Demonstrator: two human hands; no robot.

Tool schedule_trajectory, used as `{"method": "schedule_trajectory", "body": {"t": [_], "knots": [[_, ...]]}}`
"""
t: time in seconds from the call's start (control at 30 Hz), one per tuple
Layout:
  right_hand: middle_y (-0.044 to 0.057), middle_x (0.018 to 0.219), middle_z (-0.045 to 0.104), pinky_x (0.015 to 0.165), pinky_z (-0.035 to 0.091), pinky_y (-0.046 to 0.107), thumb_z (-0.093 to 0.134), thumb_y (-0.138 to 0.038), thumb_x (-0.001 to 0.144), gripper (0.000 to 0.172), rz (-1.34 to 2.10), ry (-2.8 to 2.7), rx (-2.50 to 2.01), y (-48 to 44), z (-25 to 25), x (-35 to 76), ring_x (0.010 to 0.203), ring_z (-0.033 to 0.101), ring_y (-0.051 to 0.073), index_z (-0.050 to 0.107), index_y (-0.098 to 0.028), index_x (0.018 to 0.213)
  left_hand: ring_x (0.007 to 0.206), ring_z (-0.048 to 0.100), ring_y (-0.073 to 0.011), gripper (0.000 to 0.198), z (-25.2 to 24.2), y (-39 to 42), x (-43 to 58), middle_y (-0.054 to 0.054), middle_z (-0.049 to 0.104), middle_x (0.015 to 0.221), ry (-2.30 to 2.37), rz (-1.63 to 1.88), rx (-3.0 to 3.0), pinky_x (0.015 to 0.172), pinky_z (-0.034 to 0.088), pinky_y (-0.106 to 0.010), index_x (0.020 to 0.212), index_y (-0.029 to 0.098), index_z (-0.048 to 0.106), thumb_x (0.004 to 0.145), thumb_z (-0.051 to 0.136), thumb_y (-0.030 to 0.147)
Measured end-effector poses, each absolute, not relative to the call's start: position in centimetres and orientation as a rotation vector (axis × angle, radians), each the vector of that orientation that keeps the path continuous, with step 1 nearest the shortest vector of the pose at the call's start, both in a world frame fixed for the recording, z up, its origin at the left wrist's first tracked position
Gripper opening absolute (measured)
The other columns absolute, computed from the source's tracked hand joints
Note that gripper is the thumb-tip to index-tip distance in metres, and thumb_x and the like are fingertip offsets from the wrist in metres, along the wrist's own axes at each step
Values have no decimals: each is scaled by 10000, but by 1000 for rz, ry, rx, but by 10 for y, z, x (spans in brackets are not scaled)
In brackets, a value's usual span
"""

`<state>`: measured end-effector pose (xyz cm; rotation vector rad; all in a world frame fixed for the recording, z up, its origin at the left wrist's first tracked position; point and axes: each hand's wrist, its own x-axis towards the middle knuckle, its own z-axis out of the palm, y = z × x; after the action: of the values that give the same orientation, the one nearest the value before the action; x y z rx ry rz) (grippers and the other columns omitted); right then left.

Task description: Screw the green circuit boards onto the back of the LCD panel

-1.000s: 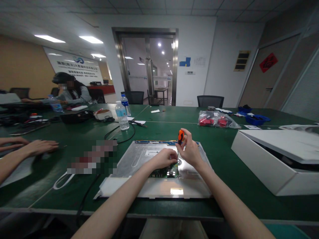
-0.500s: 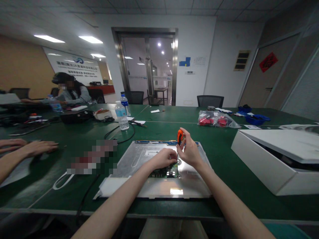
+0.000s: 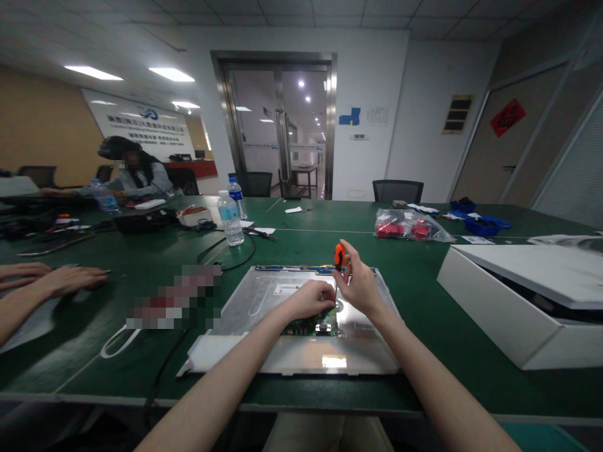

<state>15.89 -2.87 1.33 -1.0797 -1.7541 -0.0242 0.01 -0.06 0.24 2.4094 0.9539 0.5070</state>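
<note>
In the head view my right hand is closed on a screwdriver with an orange and black handle. Its thin shaft points down, nearly upright, to the right edge of a green circuit board. My left hand is closed, fingertips bunched beside the lower end of the shaft; whatever they pinch is hidden. The board lies on a silvery flat panel, which looks like the back of a display, with a blue circuit strip along its far edge. My left hand covers part of the board.
To the right stands a white box with its lid ajar. Two water bottles, black cables and a bag of red items lie beyond. At left are another person's hands and a blurred-out object.
The screwdriver handle has shifted very slightly in my right hand's fingers. My left hand has stayed in place. The other person's hand at left has moved a little.
</note>
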Motion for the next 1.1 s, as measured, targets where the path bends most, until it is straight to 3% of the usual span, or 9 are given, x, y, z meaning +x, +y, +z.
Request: {"method": "schedule_trajectory", "body": {"t": [0.13, 0.3, 0.63, 0.87, 1.1], "knots": [[-58, 620, 529, 541, 408, 236, 534, -216, 806, 575, -33, -1749, -1095, -29, 13, 159, 513, 526, 134, 360, -192, 1354, 615, 531, -135, 33, 3, -1, 0, 9, 597, 648, 950, 505, 2414, 602, 379, -210, 723, 134, 641, 723, 608, 134], [29, 896, 610, 575, 437, 256, 578, -275, 816, 578, -67, -1772, -1070, -26, 14, 161, 531, 498, 112, 391, -218, 1360, 603, 527, -132, 42, 5, -3, 0, 10, 590, 640, 958, 502, 2415, 601, 376, -213, 695, 132, 630, 724, 601, 124], [-55, 616, 525, 541, 406, 241, 516, -202, 798, 600, -33, -1754, -1101, -30, 14, 159, 513, 529, 141, 343, -170, 1372, 618, 524, -137, 73, 3, -1, -1, 1, 613, 672, 958, 499, 2436, 604, 371, -215, 763, 127, 657, 728, 593, 130], [17, 860, 616, 573, 429, 249, 577, -292, 820, 563, -49, -1765, -1061, -28, 15, 160, 523, 509, 112, 403, -213, 1349, 619, 532, -137, 63, 3, -2, -1, 2, 610, 661, 956, 491, 2436, 607, 384, -214, 723, 137, 642, 734, 582, 152], [-29, 704, 581, 552, 406, 238, 525, -222, 818, 599, -34, -1753, -1099, -29, 14, 159, 514, 521, 123, 342, -194, 1388, 621, 530, -134, 58, 4, -1, -1, 4, 605, 657, 948, 492, 2434, 604, 383, -210, 725, 133, 649, 727, 591, 136]]}}
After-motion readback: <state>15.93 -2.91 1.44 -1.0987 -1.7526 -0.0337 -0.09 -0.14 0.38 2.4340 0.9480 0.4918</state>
